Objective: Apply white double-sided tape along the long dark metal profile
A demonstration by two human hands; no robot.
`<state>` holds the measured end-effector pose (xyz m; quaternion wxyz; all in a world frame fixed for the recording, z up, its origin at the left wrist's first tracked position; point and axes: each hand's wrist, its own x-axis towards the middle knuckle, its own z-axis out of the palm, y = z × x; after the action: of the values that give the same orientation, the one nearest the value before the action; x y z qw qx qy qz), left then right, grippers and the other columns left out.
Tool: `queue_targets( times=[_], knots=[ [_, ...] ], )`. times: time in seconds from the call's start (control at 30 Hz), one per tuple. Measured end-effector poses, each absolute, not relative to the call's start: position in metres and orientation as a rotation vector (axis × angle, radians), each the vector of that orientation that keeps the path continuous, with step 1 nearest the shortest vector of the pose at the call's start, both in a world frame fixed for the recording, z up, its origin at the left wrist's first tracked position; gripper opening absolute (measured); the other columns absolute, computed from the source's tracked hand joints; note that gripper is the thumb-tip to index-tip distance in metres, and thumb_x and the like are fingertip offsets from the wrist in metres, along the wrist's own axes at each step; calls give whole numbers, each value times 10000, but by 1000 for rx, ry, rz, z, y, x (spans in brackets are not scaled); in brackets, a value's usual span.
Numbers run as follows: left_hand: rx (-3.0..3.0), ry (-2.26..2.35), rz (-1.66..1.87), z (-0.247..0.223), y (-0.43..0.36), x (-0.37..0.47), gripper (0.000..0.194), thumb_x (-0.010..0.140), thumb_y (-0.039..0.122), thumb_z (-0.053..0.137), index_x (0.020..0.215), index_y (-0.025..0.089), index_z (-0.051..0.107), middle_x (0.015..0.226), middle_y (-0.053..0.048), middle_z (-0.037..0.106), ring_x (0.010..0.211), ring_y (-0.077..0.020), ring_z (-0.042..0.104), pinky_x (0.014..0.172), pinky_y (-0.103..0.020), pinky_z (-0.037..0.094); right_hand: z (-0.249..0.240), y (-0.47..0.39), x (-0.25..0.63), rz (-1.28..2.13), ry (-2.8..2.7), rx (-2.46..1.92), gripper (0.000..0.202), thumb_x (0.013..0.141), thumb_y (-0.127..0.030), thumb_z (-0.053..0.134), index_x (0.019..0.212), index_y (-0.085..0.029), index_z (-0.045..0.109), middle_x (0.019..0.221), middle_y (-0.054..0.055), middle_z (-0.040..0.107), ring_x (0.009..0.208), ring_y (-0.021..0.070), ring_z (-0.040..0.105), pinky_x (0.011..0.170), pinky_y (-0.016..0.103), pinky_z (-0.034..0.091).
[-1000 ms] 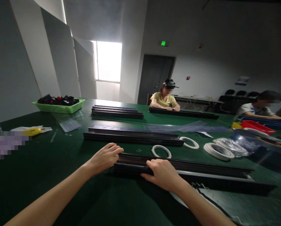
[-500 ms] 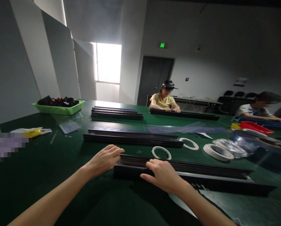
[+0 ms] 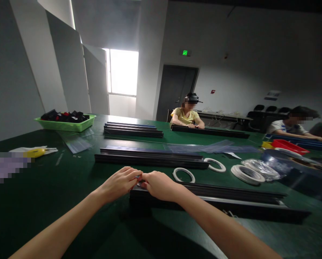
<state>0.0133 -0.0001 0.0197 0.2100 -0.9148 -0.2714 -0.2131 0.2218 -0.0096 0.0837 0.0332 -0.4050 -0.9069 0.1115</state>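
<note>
A long black channel-shaped profile [image 3: 231, 208] lies slantwise on the green table in front of me. My left hand [image 3: 120, 182] is at its left end, fingers curled round that end and thumb mostly hidden. Close against it, my right hand [image 3: 161, 185] has its fingertips pinched together over the same end of the profile. A small pale bit shows between the two hands' fingertips; what it is I cannot make out. Just behind the right wrist lies a roll of white tape [image 3: 184, 175].
Behind lies another black profile [image 3: 152, 160], with a tape roll [image 3: 215, 165] at its right end. Stacked tape rolls [image 3: 247, 174] and a large film roll [image 3: 285, 165] are at right. Yellow-handled pliers [image 3: 38, 152] and a green basket [image 3: 66, 125] stand left. Two people work across the table.
My right hand has moved left along the profile to its end, meeting my left hand, and its fingers have closed. The left hand has stayed nearly in place.
</note>
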Motion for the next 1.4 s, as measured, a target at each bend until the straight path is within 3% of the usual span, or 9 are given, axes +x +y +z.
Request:
queue_targets(
  times=[0.3, 0.57, 0.73, 0.83, 1.03, 1.4],
  knots=[
    [-2572, -805, -603, 23, -2, 12, 208, 955, 174, 399, 1051, 173, 584, 1221, -87, 582, 1047, -198, 584, 923, -380, 502, 65, 5, 209, 358, -2731, -1293, 296, 828, -441, 597, 904, -178, 709, 824, 89, 709, 633, 163, 602, 523, 246, 329],
    [-2623, -868, -751, 27, -3, 6, 205, 966, 205, 398, 998, 193, 600, 1144, -57, 612, 987, -178, 580, 891, -346, 464, 64, -1, 209, 338, -2606, -1276, 94, 792, -172, 561, 820, -165, 651, 751, 49, 682, 575, 115, 537, 522, 226, 295],
    [-2739, -971, -662, 27, -7, 9, 271, 957, 406, 428, 952, 189, 591, 872, -29, 639, 815, -175, 597, 787, -335, 442, 62, -5, 225, 375, -2492, -1242, 105, 810, -161, 516, 864, -185, 602, 728, 23, 656, 601, 117, 537, 551, 219, 305],
    [-2825, -998, -500, 23, -13, 20, 370, 859, 546, 541, 982, 199, 580, 920, -33, 647, 811, -197, 608, 764, -335, 444, 59, -9, 235, 456, -2454, -1233, 97, 817, -165, 519, 887, -189, 582, 750, 24, 665, 643, 128, 566, 586, 218, 331],
    [-3006, -1110, -341, 22, -19, 30, 222, 870, 409, 588, 968, 210, 575, 1004, -39, 676, 925, -223, 636, 798, -322, 457, 54, -11, 252, 524, -2400, -1277, 97, 848, -262, 531, 800, -202, 591, 726, 14, 666, 641, 131, 567, 581, 223, 337],
    [-3194, -1283, -336, 44, -22, 2, 121, 845, 338, 595, 848, 230, 647, 951, 1, 698, 871, -182, 655, 757, -256, 467, 65, -18, 277, 636, -2426, -1312, 197, 860, -271, 491, 761, -173, 630, 687, 12, 640, 610, 124, 532, 553, 230, 341]
  ],
)
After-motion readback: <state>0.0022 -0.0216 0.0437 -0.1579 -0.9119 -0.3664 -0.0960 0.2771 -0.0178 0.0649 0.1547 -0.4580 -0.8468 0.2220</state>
